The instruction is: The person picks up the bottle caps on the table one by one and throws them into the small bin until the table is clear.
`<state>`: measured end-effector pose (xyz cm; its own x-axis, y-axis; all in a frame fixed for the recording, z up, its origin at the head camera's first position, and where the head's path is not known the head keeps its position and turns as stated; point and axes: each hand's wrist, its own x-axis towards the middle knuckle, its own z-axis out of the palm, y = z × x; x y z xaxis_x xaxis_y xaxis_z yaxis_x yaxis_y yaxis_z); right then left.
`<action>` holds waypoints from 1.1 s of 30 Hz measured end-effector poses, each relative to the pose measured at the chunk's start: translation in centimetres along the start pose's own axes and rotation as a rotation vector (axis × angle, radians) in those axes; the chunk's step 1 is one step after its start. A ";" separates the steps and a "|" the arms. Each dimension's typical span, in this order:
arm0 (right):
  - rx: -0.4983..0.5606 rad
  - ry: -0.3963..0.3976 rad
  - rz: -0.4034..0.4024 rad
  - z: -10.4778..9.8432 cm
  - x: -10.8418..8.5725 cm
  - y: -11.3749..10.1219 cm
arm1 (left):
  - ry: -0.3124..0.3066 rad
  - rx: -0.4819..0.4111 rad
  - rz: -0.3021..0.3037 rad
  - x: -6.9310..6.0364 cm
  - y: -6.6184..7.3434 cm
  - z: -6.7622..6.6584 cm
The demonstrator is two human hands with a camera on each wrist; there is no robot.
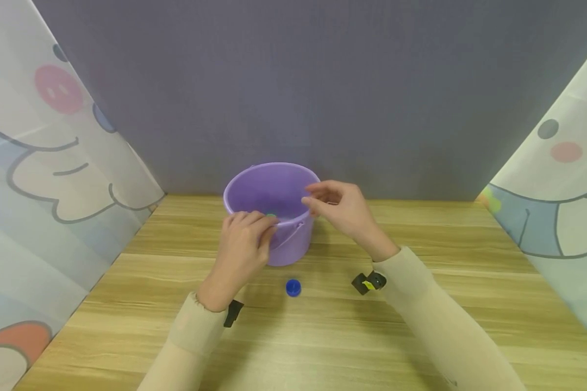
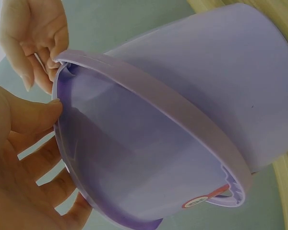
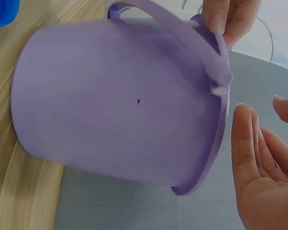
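A purple bucket (image 1: pixel 293 244) stands upright on the wooden table, its handle (image 3: pixel 177 33) hanging down at the front. My left hand (image 1: pixel 242 239) holds the near left part of the rim, thumb on one side and fingers on the other. Just right of the rim hovers my right hand (image 1: pixel 339 209), its fingers fairly straight and apart from the bucket in the right wrist view. A small green thing (image 1: pixel 271 216) shows inside the bucket beside my left fingers; its kind is unclear. In front of the bucket lies a blue bottle cap (image 1: pixel 293 288).
The wooden table (image 1: pixel 420 326) reaches back to a grey wall (image 1: pixel 293 81). Cartoon-printed curtains (image 1: pixel 54 179) hang at the left and right sides. In the left wrist view a red and white sticker (image 2: pixel 197 201) shows on the bucket's inner wall.
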<state>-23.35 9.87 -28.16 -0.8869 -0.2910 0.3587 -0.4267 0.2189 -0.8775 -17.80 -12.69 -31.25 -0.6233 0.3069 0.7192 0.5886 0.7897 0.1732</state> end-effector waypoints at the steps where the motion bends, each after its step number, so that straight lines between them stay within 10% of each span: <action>1: 0.004 -0.009 -0.004 0.0 -0.1 -0.1 | 0.002 -0.001 0.001 0.0 0.0 0.0; 33: -0.170 -0.152 -0.037 -0.9 -3.6 1.7 | -0.011 -0.029 -0.013 0.1 -0.3 -0.1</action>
<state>-21.10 12.16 -30.65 -0.8387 -0.4358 0.3266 -0.4938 0.3558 -0.7935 -17.99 -12.92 -31.21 -0.6369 0.3027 0.7090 0.5947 0.7781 0.2020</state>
